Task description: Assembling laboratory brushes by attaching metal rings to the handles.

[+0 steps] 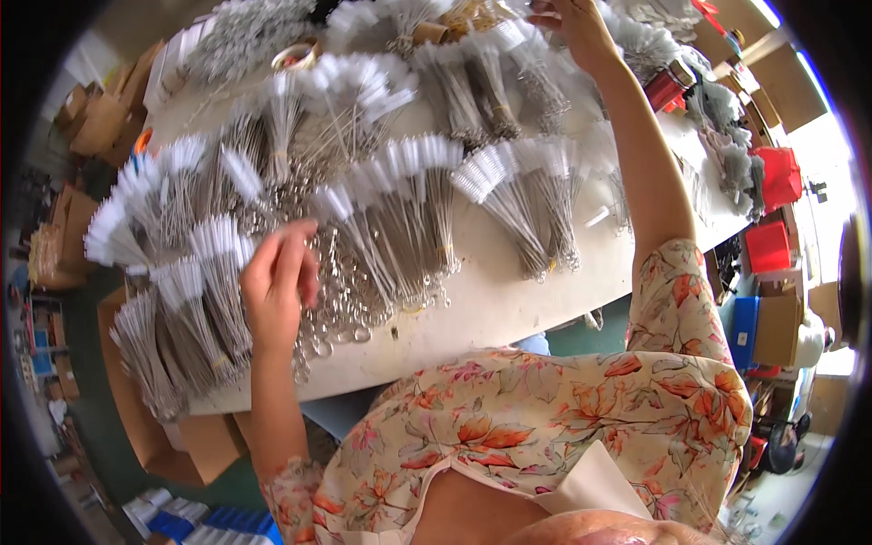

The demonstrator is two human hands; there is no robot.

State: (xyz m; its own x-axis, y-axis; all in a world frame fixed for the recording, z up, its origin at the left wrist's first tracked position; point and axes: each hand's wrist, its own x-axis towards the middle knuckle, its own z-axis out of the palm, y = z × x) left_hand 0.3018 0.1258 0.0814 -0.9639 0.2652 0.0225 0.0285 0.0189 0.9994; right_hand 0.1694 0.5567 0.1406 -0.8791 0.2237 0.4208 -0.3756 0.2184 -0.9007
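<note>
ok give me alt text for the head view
A person's right hand is stretched toward the far side of a pale table; the left hand is by shiny metal loops. Bundled white-bristled wire brushes lie in rows.

Strip of tabletop [472, 313] at near centre gives free passage, also gap between middle brush bundles [422, 218] and right brush bundles [513, 213]. Metal rings [343, 295] block way just right of left hand [278, 277].

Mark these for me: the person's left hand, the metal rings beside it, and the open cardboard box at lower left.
Left hand [274, 283]: head view, back of the hand.
Metal rings [341, 295]: head view, mid-cluster.
Cardboard box [216, 447]: head view, its side.
</note>
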